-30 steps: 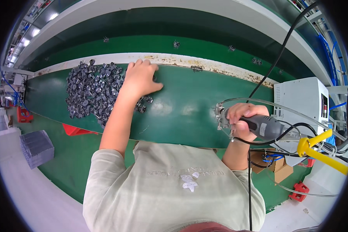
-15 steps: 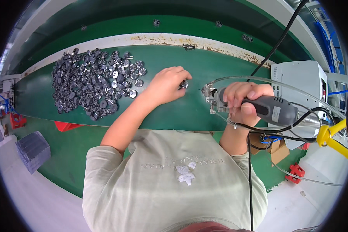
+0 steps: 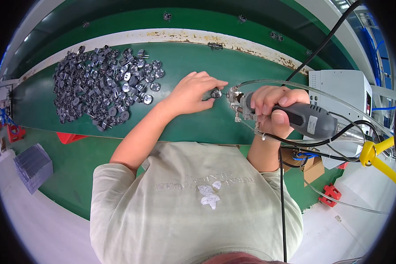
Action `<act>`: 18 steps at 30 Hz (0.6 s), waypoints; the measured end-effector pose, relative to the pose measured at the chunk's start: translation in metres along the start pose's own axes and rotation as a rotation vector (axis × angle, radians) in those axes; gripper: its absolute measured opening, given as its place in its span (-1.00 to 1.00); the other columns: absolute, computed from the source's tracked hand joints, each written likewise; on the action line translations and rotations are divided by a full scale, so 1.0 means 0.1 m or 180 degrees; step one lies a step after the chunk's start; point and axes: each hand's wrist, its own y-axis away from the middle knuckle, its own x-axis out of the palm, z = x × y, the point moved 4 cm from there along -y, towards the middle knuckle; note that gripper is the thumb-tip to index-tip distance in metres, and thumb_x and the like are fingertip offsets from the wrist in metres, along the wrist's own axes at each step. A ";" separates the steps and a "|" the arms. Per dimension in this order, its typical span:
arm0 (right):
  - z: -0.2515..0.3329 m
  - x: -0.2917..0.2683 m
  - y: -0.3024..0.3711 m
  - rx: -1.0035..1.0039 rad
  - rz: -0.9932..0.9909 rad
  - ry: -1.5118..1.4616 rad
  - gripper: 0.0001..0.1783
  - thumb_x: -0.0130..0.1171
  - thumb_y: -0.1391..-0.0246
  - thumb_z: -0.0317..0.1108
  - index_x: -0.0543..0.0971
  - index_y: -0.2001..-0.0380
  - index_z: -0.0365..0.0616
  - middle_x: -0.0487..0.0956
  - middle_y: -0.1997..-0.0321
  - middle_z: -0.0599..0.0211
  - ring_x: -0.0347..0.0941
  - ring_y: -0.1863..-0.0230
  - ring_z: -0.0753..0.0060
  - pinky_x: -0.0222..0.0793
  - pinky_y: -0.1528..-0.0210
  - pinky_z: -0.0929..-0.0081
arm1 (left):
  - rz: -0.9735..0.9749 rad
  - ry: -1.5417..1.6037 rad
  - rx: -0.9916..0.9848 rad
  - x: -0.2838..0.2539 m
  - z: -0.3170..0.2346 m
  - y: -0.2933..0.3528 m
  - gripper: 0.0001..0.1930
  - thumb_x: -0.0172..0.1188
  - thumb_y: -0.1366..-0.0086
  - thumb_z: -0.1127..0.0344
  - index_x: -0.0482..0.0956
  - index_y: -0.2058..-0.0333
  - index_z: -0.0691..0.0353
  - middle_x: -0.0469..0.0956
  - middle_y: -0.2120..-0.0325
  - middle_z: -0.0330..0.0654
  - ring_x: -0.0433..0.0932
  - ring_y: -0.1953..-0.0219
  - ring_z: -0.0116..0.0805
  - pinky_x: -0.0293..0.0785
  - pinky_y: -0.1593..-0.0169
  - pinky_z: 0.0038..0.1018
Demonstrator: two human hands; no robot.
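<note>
Over the green tabletop [image 3: 180,127], my left hand [image 3: 190,93] pinches a small round dark part [image 3: 216,93] between thumb and fingers. Its shiny face shows, but its exact kind is too small to make out. My right hand [image 3: 277,108] is wrapped round a grey electric screwdriver [image 3: 314,121] lying nearly level. The metal and clear nose of the screwdriver [image 3: 236,102] points left at the part, its thin tip close beside it; whether they touch I cannot tell. To the left lies a heap of similar dark round parts [image 3: 94,90], some with metal pins.
A light grey machine box [image 3: 334,83] stands at the right end of the table. Clear tubes and black cables [image 3: 330,36] run to the screwdriver, near a yellow fixture [image 3: 368,153]. A white, chipped ledge [image 3: 180,35] borders the far side. Below right is a cardboard box [image 3: 313,170].
My left hand has moved slightly right and turned the part, bringing it up to the screwdriver's tip. The screwdriver has shifted a little left. The whole view has also shifted slightly.
</note>
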 end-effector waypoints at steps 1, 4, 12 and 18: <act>0.00 0.00 0.00 0.0014 -0.0018 0.0012 -0.58 0.44 0.00 -0.52 0.37 0.20 -0.17 0.47 0.54 0.25 0.38 0.56 0.36 0.42 0.45 0.32 | -0.0045 0.0019 0.0074 -0.01 0.00 0.01 -0.42 0.45 0.03 0.33 0.57 -0.06 0.12 0.58 0.15 -0.20 0.53 0.01 -0.18 0.43 -0.06 -0.30; -0.01 -0.02 0.01 0.0041 -0.0064 0.0032 -0.58 0.44 0.00 -0.52 0.37 0.20 -0.17 0.47 0.54 0.25 0.39 0.55 0.36 0.43 0.43 0.31 | -0.0385 0.0189 0.0031 -0.06 -0.03 -0.02 -0.48 0.44 0.03 0.35 0.62 0.01 0.17 0.57 0.14 -0.19 0.52 0.05 -0.17 0.46 -0.02 -0.30; -0.06 0.02 0.00 0.0102 -0.0025 0.0157 -0.58 0.45 -0.01 -0.50 0.37 0.20 -0.17 0.49 0.53 0.24 0.42 0.53 0.35 0.46 0.41 0.32 | -0.0074 0.0217 0.0044 -0.02 0.06 0.01 -0.68 0.43 0.01 0.37 0.71 0.21 0.25 0.55 0.16 -0.18 0.50 0.10 -0.16 0.47 -0.01 -0.31; -0.10 0.01 0.00 0.0066 0.0019 0.0217 -0.57 0.46 -0.02 -0.49 0.36 0.20 -0.17 0.49 0.53 0.24 0.44 0.53 0.32 0.46 0.41 0.34 | -0.0087 0.0137 0.0131 -0.02 0.05 0.01 -0.69 0.42 0.00 0.37 0.71 0.21 0.24 0.56 0.17 -0.19 0.51 0.09 -0.16 0.47 -0.01 -0.31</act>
